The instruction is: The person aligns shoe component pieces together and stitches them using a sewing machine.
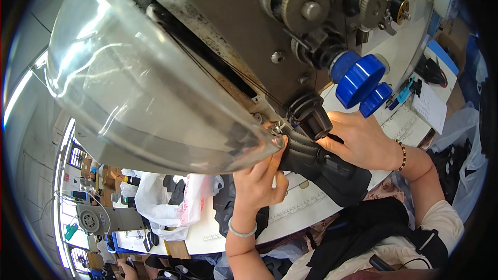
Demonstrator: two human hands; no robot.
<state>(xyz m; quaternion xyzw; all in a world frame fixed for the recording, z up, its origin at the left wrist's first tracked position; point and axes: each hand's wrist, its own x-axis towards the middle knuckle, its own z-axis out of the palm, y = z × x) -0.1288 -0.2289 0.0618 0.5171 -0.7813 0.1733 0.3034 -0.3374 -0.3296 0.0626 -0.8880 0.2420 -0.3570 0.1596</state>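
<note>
A black sewn fabric piece (306, 158) with curved stitched rows lies under the head of a sewing machine (233, 31). My left hand (259, 184) is at its left edge, close to the needle area, its index finger stretched along the fabric and its other fingers curled. A clear plastic guard (150, 88) partly covers those fingertips. On the far side, my right hand (360, 142) pinches the piece's other edge, with its fingertips partly behind a dark round machine part (309, 116). The needle itself is hard to make out.
Blue knobs (360, 80) and metal tension dials (306, 8) jut out above my right hand. A white plastic bag (161, 202) and dark fabric pieces (223, 202) lie on the left. At right are a paper sheet (429, 106) and small tools (402, 93).
</note>
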